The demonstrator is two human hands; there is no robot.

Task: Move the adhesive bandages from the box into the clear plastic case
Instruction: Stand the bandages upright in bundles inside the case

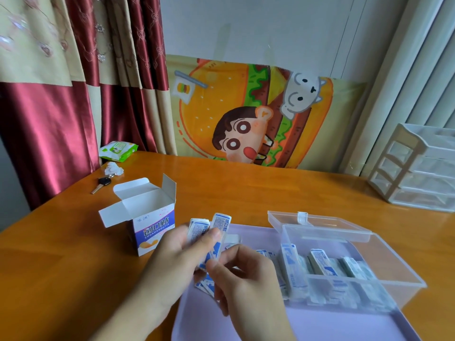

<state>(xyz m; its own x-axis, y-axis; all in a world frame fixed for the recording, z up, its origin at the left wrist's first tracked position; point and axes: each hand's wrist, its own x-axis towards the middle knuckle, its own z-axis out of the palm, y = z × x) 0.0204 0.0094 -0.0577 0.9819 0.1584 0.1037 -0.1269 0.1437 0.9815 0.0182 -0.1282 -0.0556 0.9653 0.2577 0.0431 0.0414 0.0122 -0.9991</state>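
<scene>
A white and blue bandage box (150,223) stands open on the wooden table, flaps up. My left hand (177,262) grips a stack of wrapped adhesive bandages (211,230) just right of the box. My right hand (246,279) pinches the lower end of the same stack. More loose bandages (205,285) lie on the tray under my hands. To the right, the clear plastic case (398,279) sits open with its lid (317,223) tipped back, and several bandages (320,263) stand inside it.
A lilac tray (320,323) carries the case. A key (102,183), a crumpled tissue (113,168) and a green wipes pack (117,150) lie at the far left. A clear drawer unit (418,168) stands at the far right. A cartoon cloth hangs behind.
</scene>
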